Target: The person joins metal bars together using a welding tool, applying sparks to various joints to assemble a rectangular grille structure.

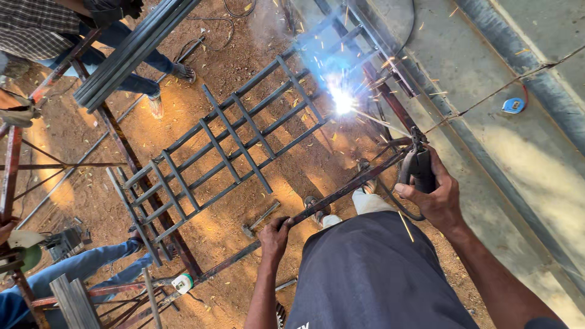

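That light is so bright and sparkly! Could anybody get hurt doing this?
Maybe, yes. The person's right hand is bare on the black welding electrode holder, and sparks fly from the bright white welding arc, so burns seem possible. The left hand, also bare, grips a rusty metal bar near the dark steel grid frame, which may get hot. Other people's legs in blue jeans stand close to the glare.

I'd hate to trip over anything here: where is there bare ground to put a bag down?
Bare dirt lies between the hammer and the metal grille, and the concrete strip around the blue tape measure is free. It is crowded at lower left among stacked frames and near the welding arc.
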